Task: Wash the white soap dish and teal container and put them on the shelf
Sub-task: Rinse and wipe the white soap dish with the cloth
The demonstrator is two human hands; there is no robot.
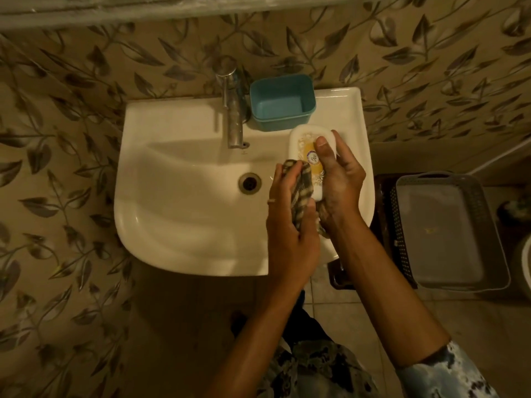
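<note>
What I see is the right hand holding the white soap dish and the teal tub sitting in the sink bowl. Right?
Not quite. In the head view the teal rectangular plastic container stands on the white sink's back ledge, not in the bowl. The right hand does hold the white soap dish.

The sink (161, 196) bowl's left half lies open. The faucet (234, 116) juts over the back rim, teal container (283, 103) just beside it. The left hand (287, 225) with a cloth (303, 191) and right hand (339, 185) with the white soap dish (301, 142) crowd the right edge.
</note>
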